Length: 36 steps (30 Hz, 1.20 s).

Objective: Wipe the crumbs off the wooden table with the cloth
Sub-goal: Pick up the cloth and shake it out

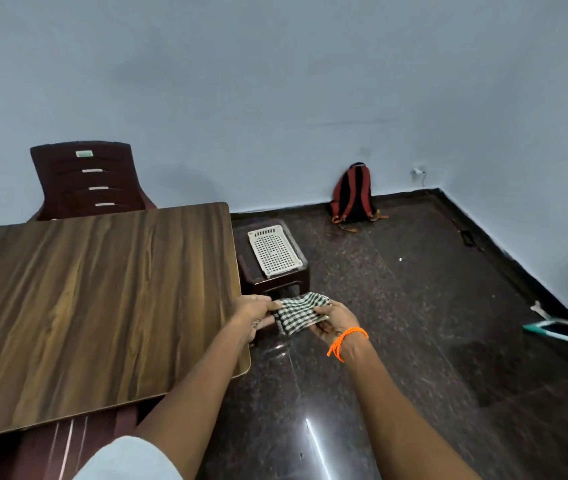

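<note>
The green-and-white checked cloth [300, 312] is off the wood-grain counter [95, 306], held in the air just past its right edge, above the dark polished floor [396, 341]. The risk, I'd say: it's bunched and loosely folded, so any crumbs caught in it could spill to the floor, or a corner could slip free. No crumbs can be made out on the counter from here. Left hand [256, 315] pinches the near-left edge, fingers curled on the fabric. Right hand [336, 322], with the orange bracelet [346, 341] at the wrist, clamps the right side.
</note>
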Each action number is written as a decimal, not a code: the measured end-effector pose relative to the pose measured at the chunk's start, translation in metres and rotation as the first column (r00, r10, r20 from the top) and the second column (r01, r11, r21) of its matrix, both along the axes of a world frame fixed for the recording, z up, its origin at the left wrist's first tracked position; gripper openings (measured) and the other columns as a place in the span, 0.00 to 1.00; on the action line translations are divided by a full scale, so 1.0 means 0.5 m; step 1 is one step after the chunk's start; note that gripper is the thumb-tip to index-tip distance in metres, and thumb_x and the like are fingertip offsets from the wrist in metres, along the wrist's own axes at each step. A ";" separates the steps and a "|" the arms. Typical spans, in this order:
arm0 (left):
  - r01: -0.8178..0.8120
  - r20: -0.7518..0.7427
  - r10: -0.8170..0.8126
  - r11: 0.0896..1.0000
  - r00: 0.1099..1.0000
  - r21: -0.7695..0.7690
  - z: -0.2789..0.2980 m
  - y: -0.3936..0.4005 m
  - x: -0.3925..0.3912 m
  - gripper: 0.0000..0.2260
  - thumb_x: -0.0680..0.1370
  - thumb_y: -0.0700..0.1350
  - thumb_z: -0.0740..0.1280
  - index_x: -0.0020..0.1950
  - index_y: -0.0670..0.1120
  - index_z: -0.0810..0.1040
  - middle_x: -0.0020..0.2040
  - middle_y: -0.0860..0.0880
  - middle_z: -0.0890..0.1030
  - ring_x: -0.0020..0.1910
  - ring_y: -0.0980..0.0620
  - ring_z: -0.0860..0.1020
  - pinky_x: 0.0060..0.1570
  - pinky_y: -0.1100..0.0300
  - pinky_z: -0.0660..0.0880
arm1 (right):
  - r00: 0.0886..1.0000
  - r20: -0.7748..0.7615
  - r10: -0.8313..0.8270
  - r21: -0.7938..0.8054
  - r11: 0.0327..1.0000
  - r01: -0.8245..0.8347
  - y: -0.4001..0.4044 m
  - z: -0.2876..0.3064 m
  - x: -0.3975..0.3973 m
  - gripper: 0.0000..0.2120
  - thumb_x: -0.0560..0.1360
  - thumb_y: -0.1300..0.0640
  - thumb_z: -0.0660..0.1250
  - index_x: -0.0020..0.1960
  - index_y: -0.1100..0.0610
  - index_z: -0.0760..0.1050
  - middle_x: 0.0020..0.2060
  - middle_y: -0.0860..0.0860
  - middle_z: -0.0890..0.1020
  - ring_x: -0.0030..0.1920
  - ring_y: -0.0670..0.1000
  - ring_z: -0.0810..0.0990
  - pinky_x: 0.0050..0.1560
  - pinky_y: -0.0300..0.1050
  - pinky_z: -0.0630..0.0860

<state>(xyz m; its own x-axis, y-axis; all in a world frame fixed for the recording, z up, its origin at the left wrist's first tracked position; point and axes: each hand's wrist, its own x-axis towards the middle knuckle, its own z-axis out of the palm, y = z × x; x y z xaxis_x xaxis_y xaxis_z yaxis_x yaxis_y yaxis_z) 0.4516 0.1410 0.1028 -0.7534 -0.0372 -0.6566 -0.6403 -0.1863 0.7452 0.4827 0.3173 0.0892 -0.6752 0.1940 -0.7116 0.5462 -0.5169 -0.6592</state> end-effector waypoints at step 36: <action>0.124 0.102 -0.095 0.936 0.990 -0.329 -0.541 0.081 -0.845 0.31 0.73 0.30 0.67 0.76 0.46 0.70 0.70 0.44 0.76 0.57 0.53 0.77 0.48 0.58 0.80 | 0.943 0.267 0.200 0.265 0.925 -0.272 0.045 -0.539 -0.924 0.12 0.73 0.69 0.73 0.46 0.57 0.73 0.39 0.60 0.79 0.30 0.52 0.76 0.36 0.43 0.74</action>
